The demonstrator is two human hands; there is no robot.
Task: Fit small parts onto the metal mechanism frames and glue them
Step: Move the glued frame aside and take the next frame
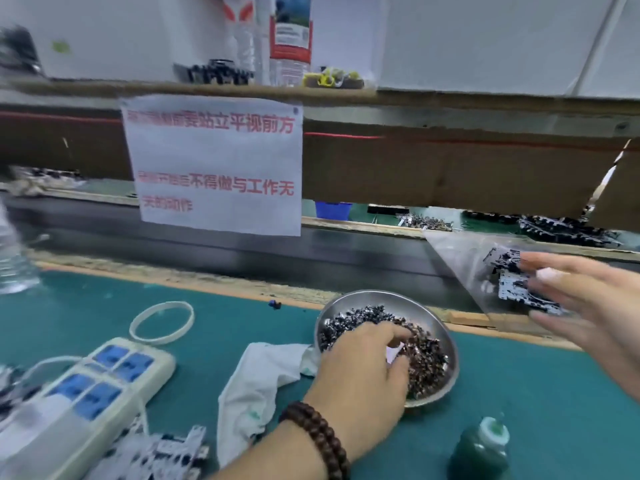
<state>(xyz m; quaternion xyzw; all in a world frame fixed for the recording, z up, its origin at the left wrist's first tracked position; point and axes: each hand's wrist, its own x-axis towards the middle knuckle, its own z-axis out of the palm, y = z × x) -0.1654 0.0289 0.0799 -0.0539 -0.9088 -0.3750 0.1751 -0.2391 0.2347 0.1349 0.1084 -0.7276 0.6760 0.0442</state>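
A green mat (519, 393) covers the worktable, seen from above the person's hands. At the near edge on the left lies a white power strip (79, 393) with blue sockets, and beside it a few pale metal mechanism frames (166, 452). A crumpled white cloth (256, 382) lies just right of them, touching the steel bowl's left side. A green glue bottle (481, 452) with a pale cap stands near the front right, with open mat around it.

The left hand (360, 372), a beaded bracelet (318, 438) on its wrist, reaches into a steel bowl (446, 341) of small dark parts (426, 358); its fingers curl down into the pile, pinching at the parts.

Left of the bowl lies a white ring (161, 322) on bare mat. The right hand (588, 303), blurred, has fingers spread and loose against a clear plastic bag (460, 261) holding dark frames (509, 282), raised above the table's far edge.

Beyond the wooden edge runs a dark conveyor belt (242, 244). A paper notice (214, 164) with red writing hangs from a shelf (450, 98) above, where bottles (291, 39) stand.
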